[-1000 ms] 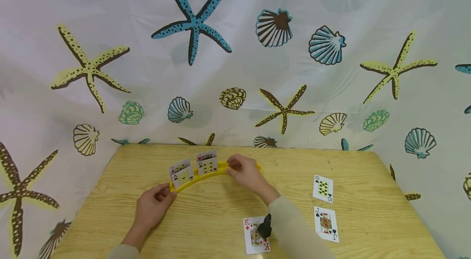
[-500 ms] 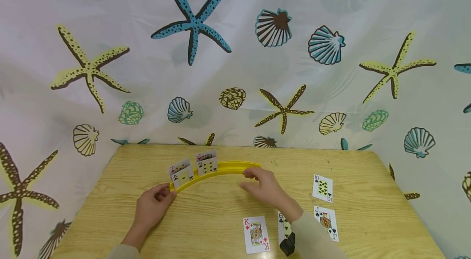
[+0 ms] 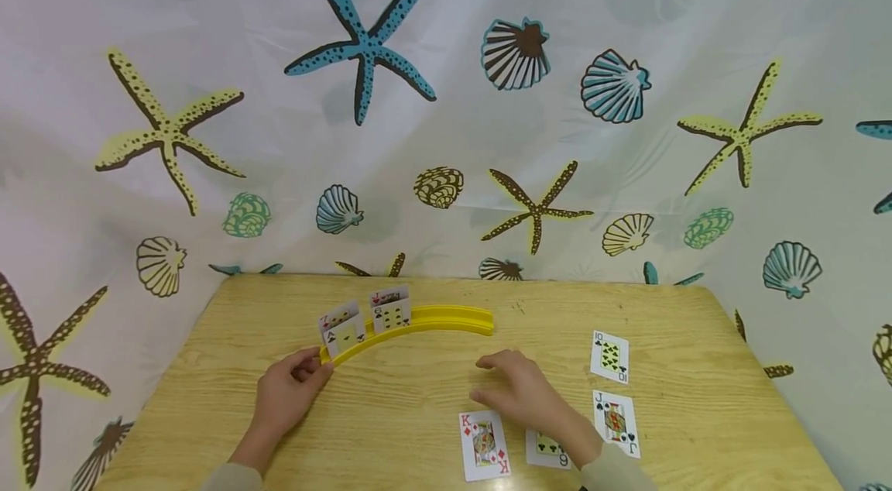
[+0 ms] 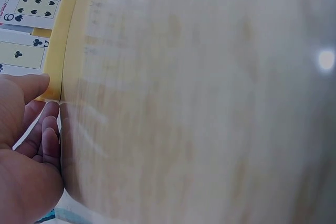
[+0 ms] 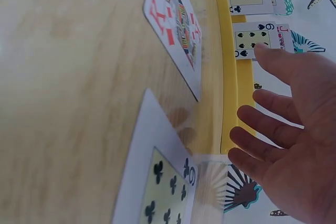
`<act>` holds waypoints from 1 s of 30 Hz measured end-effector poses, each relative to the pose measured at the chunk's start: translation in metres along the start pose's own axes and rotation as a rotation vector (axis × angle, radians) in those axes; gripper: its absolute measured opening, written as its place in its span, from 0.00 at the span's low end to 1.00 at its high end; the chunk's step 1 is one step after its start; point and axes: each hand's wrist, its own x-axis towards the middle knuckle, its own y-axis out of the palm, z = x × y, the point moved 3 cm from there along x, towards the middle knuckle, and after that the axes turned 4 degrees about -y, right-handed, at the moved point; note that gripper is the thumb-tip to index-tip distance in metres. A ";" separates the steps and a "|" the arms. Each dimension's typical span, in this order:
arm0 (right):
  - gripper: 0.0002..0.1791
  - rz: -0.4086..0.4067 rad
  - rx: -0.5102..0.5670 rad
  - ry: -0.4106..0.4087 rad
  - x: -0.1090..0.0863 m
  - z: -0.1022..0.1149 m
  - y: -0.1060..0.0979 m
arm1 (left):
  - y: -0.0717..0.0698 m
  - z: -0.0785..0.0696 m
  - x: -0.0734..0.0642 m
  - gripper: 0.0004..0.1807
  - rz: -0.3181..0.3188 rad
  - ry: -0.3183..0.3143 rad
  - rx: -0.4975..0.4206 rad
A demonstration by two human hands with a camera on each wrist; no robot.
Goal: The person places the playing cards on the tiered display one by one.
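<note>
A curved yellow playing-card holder (image 3: 453,318) stands toward the back of the table. My left hand (image 3: 287,392) pinches its left end, with the thumb (image 4: 31,85) on the front side. In the holder, an ace of clubs (image 3: 346,336) leans in front of a red seven (image 3: 340,314), and a six of spades (image 3: 392,316) stands before a red jack (image 3: 389,295). My right hand (image 3: 526,396), fingers spread and holding nothing, hovers over a six of clubs (image 3: 547,448), partly covering it in the head view. Beside that card lies a king of diamonds (image 3: 484,444).
Further right, a ten of clubs (image 3: 609,356) and a jack of spades (image 3: 616,421) lie face up on the wooden table (image 3: 697,367). A white curtain (image 3: 446,127) printed with starfish and shells hangs behind and at both sides.
My right hand has left the holder's right part and moved toward me and to the right, above the six of clubs. My left hand stays at the holder's left end.
</note>
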 end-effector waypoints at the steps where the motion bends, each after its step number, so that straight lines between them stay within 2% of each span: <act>1: 0.27 0.004 -0.007 0.001 -0.003 0.000 0.000 | 0.000 0.000 0.000 0.26 0.002 -0.002 0.001; 10: 0.32 0.032 -0.123 -0.048 -0.020 0.000 0.006 | 0.001 0.002 0.000 0.25 -0.006 -0.001 -0.006; 16: 0.39 0.089 -0.187 -0.021 -0.033 0.000 0.007 | 0.002 0.001 0.000 0.25 -0.005 -0.003 -0.010; 20: 0.42 0.097 -0.227 -0.019 -0.042 0.000 0.008 | 0.001 0.001 0.001 0.25 -0.015 0.010 -0.012; 30: 0.47 0.131 -0.202 -0.023 -0.056 -0.003 0.011 | 0.002 0.003 0.001 0.25 -0.012 0.006 -0.009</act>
